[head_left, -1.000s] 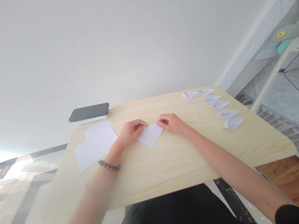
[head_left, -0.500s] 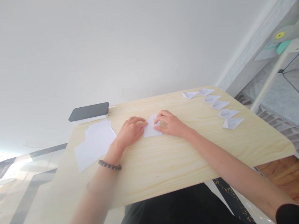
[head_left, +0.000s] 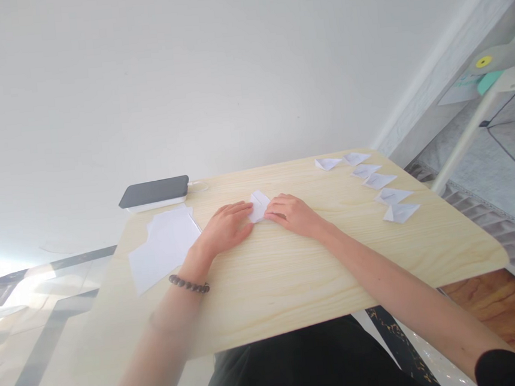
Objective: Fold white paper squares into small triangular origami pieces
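A small folded sheet of white paper point(head_left: 259, 205) lies on the wooden table between my hands, its far end pointed and a crease line running across it. My left hand point(head_left: 230, 224) rests flat at its left side, fingers stretched out and fingertips on the edge. At the right edge, my right hand point(head_left: 292, 214) has its thumb and fingers closed together on the paper. Part of the folded paper is covered by the fingers of both hands.
Loose white sheets point(head_left: 165, 244) lie left of my left hand. Behind them stands a dark-topped white device point(head_left: 155, 193) with a cable. Several folded paper pieces point(head_left: 401, 211) line the right of the table point(head_left: 319, 283). A plain wall point(head_left: 238, 74) rises behind.
The paper has turned and been folded smaller, its far end now pointed instead of broad. My left fingers have flattened out; my right fingers have drawn together at its right edge.
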A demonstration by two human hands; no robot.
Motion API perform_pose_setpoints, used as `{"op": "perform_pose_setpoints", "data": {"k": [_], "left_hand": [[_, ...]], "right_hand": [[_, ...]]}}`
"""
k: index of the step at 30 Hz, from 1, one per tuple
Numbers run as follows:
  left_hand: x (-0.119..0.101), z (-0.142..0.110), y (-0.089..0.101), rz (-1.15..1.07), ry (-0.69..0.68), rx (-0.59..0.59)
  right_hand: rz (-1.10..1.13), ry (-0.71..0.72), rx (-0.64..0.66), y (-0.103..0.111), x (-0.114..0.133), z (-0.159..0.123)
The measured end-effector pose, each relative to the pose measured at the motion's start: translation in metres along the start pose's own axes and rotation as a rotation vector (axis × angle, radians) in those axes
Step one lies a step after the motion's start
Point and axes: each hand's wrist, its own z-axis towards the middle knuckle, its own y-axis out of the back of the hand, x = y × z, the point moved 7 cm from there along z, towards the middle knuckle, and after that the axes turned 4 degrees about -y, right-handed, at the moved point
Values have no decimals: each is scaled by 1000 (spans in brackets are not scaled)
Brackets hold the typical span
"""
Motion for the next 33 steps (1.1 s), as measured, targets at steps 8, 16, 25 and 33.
{"op": "perform_pose_setpoints", "data": {"k": [8,16,25,33], "left_hand": [[-8,6,2,132,53,-50],[-20,6,2,230,84,-23],[-34,5,-1,315,68,74],[-37,4,1,264,40,99]], "right_hand": [[-5,-148,-64,5,-8,-1],[-22,-267,-80,2,-22,-2],[143,-392,-65,-2,-37,-4],[30,-418,-115,-2,-38,-1]]}}
